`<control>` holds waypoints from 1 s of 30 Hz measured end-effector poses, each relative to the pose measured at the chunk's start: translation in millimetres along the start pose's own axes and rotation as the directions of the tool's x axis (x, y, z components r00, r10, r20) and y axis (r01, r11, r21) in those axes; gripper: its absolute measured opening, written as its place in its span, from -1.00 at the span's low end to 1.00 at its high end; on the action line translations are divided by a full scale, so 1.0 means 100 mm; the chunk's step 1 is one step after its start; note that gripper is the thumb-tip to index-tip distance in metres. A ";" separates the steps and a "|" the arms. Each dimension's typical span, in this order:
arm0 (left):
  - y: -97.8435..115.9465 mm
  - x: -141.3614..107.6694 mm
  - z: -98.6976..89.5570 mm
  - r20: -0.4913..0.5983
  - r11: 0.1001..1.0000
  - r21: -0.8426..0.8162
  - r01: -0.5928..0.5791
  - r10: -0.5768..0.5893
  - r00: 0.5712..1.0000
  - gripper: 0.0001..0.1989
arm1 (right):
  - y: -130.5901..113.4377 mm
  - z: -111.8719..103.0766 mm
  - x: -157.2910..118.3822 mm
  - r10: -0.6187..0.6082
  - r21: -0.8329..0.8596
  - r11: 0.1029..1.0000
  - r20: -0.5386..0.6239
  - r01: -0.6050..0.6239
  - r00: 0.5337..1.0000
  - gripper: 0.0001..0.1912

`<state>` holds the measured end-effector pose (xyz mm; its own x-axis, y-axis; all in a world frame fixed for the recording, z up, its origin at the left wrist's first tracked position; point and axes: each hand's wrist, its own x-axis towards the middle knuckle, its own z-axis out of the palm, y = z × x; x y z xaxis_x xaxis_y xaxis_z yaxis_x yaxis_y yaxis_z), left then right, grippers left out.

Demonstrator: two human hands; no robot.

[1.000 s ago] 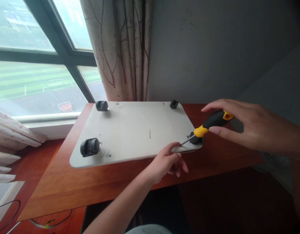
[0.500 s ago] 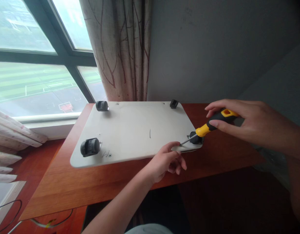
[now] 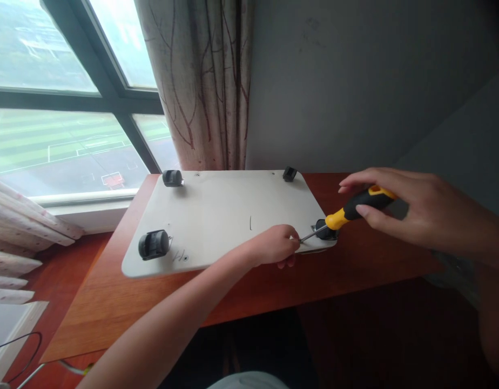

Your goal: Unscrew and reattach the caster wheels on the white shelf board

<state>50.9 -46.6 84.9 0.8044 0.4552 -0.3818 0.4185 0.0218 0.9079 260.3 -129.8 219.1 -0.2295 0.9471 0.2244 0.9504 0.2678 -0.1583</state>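
Observation:
A yellow and black screwdriver is held in my right hand, between the thumb and fingers, its shaft slanting down to the left. Its tip meets the near right part of a white board. At that tip, my left hand rests with fingers curled in a pinch; what they hold, if anything, is too small to make out. Black casters stand at the board's corners: near left, far left, far right and near right, the last partly behind the screwdriver.
The board lies on a reddish-brown wooden table. Behind it are a patterned curtain and a grey wall. A window is at the left, with a cable low down.
My left hand has turned over onto the board's edge, its fingers now curled in at the screwdriver tip. My right-hand fingers have shifted slightly on the handle, which has rotated a little.

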 end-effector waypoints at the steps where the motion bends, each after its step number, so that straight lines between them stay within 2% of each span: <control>1: 0.03 0.02 -0.03 0.020 0.998 0.056 -0.024 0.023 1.000 -0.67 | -0.01 0.00 -0.01 -0.017 0.009 1.000 0.007 0.017 1.000 -0.67; 4: 0.10 0.06 -0.08 0.032 0.975 0.208 -0.072 0.067 0.997 -0.72 | -0.02 0.01 -0.02 -0.044 0.017 0.999 0.004 0.044 0.999 -0.63; 8: 0.07 0.10 -0.10 -0.159 0.907 0.410 -0.098 0.177 0.971 -0.71 | -0.01 0.01 -0.02 -0.010 0.013 1.000 -0.014 0.011 1.000 -0.64; 10: 0.03 0.11 -0.11 -0.190 0.887 0.450 -0.107 0.212 0.959 -0.68 | -0.01 0.01 -0.02 -0.001 0.020 1.000 -0.008 0.001 1.000 -0.64; 17: 0.06 0.09 -0.12 -0.097 0.903 0.410 -0.130 0.184 0.978 -0.59 | 0.02 0.00 -0.04 -0.002 0.018 1.000 -0.012 0.002 1.000 -0.63; 24: 0.04 0.00 -0.10 -0.095 0.945 0.303 -0.121 0.156 0.983 -0.51 | 0.00 0.05 -0.06 0.005 -0.069 0.998 -0.098 -0.012 0.995 -0.72; 30: 0.02 0.00 -0.09 -0.068 0.970 0.224 -0.091 0.108 0.992 -0.49 | -0.03 0.00 -0.07 -0.030 -0.017 0.999 -0.034 0.030 0.999 -0.76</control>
<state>48.0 -38.7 88.8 0.8144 0.5144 -0.2685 0.4275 -0.2191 0.8770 258.8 -136.9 217.9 -0.2508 0.9319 0.2619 0.9467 0.2927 -0.1348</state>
